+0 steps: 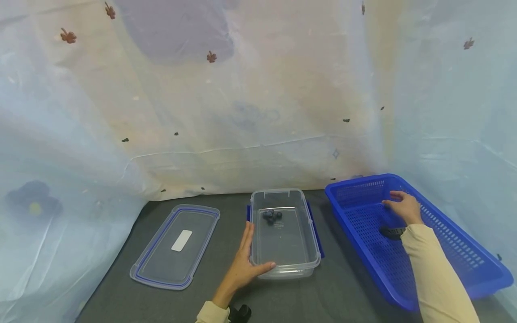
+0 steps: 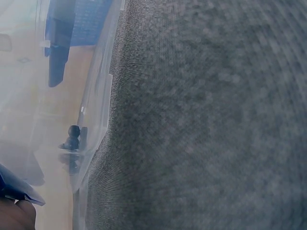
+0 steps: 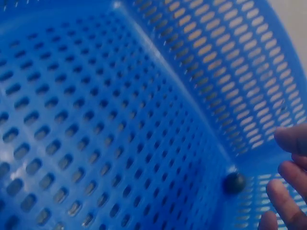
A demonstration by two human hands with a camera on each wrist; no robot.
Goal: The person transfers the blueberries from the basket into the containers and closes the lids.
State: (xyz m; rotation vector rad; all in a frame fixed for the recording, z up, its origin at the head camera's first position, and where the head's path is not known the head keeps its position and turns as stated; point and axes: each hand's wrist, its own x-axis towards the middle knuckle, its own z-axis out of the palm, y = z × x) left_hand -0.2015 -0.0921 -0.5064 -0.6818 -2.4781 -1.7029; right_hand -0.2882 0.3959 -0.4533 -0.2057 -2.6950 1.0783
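A clear plastic food container (image 1: pixel 288 246) stands in the middle with several blueberries (image 1: pixel 272 216) inside, towards its far left. My left hand (image 1: pixel 242 264) touches its near left corner, fingers straight along the side and thumb on the near rim. In the left wrist view a fingertip (image 2: pixel 21 215) meets a blue side flap (image 2: pixel 17 187). My right hand (image 1: pixel 405 209) reaches into the blue perforated basket (image 1: pixel 363 244), its thumb and fingers apart. One dark blueberry (image 3: pixel 235 183) lies at the basket's corner, close to the right fingers (image 3: pixel 283 201), which hold nothing.
A clear lid (image 1: pixel 165 262) with a blue seal and white label (image 1: pixel 181 240) lies flat on the dark grey cloth (image 1: pixel 278 300) at the left. Patterned sheeting (image 1: pixel 262 112) hangs behind and along both sides. The basket's raised walls surround my right hand.
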